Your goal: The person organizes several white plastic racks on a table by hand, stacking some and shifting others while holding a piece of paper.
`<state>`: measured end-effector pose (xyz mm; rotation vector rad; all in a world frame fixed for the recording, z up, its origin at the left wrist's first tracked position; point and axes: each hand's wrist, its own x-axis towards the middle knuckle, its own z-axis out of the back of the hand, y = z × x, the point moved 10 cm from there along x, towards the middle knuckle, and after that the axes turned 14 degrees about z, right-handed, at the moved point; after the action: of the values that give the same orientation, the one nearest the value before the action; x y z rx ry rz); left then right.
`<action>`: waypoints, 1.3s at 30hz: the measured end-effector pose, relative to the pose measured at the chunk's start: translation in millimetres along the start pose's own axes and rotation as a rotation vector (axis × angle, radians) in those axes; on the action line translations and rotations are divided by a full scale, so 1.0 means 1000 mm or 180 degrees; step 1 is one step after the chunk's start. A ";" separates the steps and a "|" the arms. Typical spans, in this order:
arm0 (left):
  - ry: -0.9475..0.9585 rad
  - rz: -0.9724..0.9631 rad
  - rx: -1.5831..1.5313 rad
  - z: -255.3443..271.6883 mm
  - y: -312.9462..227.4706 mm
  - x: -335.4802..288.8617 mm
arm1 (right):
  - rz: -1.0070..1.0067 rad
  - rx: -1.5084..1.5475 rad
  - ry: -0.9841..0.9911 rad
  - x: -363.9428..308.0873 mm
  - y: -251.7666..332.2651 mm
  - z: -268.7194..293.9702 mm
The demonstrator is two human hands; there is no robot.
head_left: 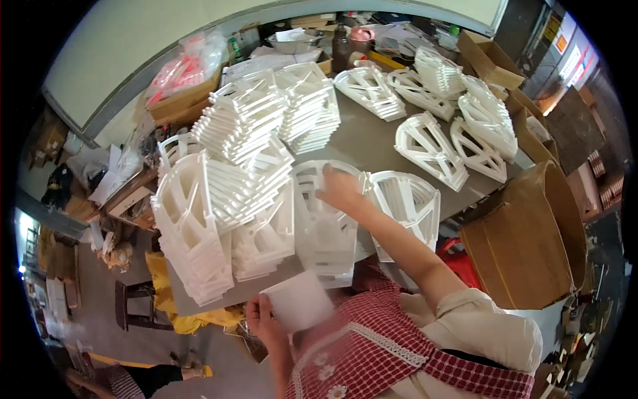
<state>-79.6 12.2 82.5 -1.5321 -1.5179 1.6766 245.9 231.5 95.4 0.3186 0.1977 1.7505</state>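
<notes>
A thin white square sheet (pixel 300 302) is pinched in my left hand (pixel 267 324), low in front of the apron and near the table's front edge. My right hand (pixel 341 189) reaches across to the middle stack, its fingers closed at the upper edge of a white fan-shaped plastic frame (pixel 325 229). That frame looks slightly smeared, and the fingertips are partly hidden against it. Right of it stands another stack of white frames (pixel 405 206). Tall leaning stacks of the same frames (pixel 193 226) crowd the left side.
More frames (pixel 430 149) lie at the table's (pixel 359 143) right and back. A large open cardboard box (pixel 525 236) stands at the right, beside a red stool (pixel 458 263). Papers, a dark bottle (pixel 340 48) and a pink jug (pixel 361 38) line the back. Another person (pixel 143 380) shows at lower left.
</notes>
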 end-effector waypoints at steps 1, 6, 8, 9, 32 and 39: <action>-0.0017 -0.0048 0.0043 0.003 -0.002 -0.001 | -0.0022 -0.0095 -0.0058 -0.002 0.001 0.013; -0.0125 -0.0001 -0.0042 0.021 -0.004 -0.006 | -0.0215 0.0302 -0.0617 -0.052 -0.031 0.092; -0.0125 -0.0040 -0.0137 0.019 -0.010 -0.012 | -0.0299 0.0194 -0.0639 -0.085 -0.059 0.107; -0.0078 -0.0045 -0.0133 0.019 -0.007 -0.010 | -0.0325 0.0057 -0.0757 -0.105 -0.076 0.115; 0.0361 -0.0578 0.0918 -0.059 -0.050 -0.018 | -0.0721 -0.1058 0.0241 -0.159 -0.117 0.087; -0.0101 -0.0368 0.1221 -0.034 -0.040 -0.011 | -0.1020 -0.1058 0.0557 -0.153 -0.129 0.056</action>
<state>-60.1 30.3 129.4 -1.1997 -1.1855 1.8032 411.6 105.7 93.1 -0.1051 0.0751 1.4611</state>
